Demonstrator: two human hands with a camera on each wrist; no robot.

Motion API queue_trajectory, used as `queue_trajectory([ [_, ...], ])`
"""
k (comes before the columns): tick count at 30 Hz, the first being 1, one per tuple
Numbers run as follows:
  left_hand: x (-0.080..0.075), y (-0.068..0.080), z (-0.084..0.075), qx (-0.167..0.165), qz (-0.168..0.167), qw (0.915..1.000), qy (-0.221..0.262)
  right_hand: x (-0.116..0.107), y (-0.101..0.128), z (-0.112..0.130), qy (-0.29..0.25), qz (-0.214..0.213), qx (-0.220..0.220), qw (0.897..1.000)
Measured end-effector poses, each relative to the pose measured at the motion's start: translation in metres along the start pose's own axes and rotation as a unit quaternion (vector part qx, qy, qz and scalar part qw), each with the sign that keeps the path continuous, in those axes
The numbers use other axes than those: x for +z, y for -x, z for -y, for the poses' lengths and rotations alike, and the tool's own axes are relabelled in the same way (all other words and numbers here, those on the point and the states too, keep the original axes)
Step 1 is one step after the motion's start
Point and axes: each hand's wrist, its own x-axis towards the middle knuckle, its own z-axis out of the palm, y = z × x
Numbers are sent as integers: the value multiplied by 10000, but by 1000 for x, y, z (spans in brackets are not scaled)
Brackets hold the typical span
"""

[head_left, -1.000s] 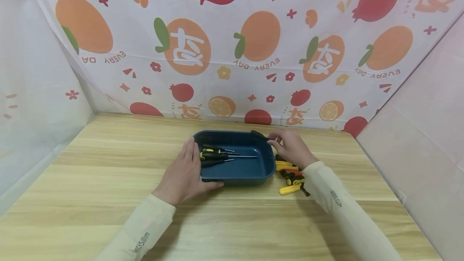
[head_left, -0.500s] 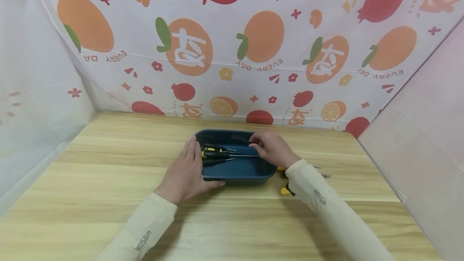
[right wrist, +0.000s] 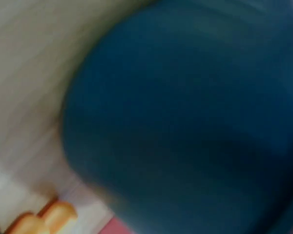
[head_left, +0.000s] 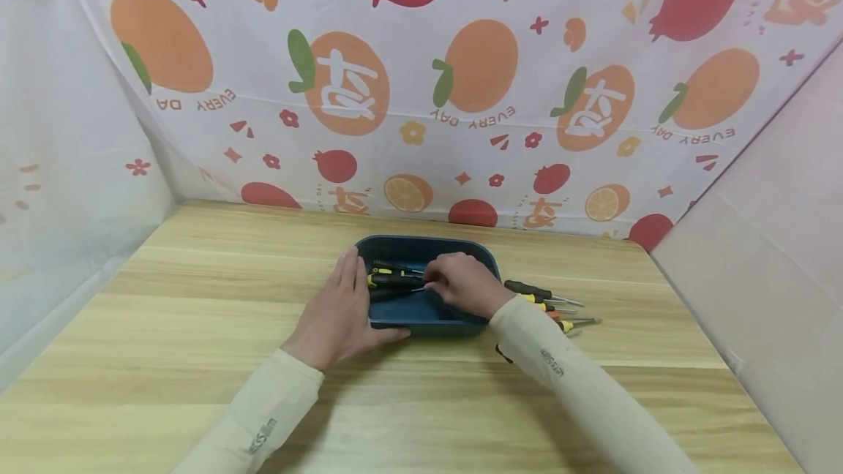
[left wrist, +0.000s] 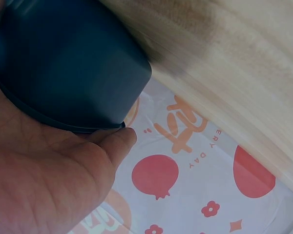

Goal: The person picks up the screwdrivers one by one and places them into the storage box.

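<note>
A dark blue plastic box [head_left: 454,328] stands on the table with several black and yellow screwdrivers [head_left: 388,281] lying along its left side. My left hand [head_left: 332,317] holds the box's left end, its fingers along the left rim and its thumb along the front wall. In the left wrist view the fingertips [left wrist: 128,138] reach the rim. My right hand [head_left: 464,284] is inside the box and pinches a dark-handled screwdriver [head_left: 420,281] close to the others. That screwdriver's shaft is hidden behind the hand. The right wrist view is blurred and mostly filled by the box wall [right wrist: 176,107].
Right of the box more screwdrivers [head_left: 530,289] lie loose on the wooden table [head_left: 263,379], partly covered by the right sleeve. Their orange-yellow handle ends [right wrist: 58,214] show in the right wrist view. A fruit-printed cloth [head_left: 421,79] hangs behind the table.
My right hand has moved left from the box's far right corner into its middle, carrying the dark-handled screwdriver. The screwdrivers on the right have come partly into view. My left hand stays on the box.
</note>
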Motion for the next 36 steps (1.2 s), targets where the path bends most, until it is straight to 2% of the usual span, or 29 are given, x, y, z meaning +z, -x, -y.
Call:
queue_trajectory([
  [6, 1, 0, 1, 92, -138, 9998, -86, 9, -9, 9, 22, 352, 66, 9994],
  [13, 1, 1, 1, 82, -129, 9999, -32, 18, -16, 13, -185, 725, 44, 9972],
  [36, -1, 0, 0, 126, -231, 9996, -142, 28, -21, 11, -96, 838, 7, 9964],
])
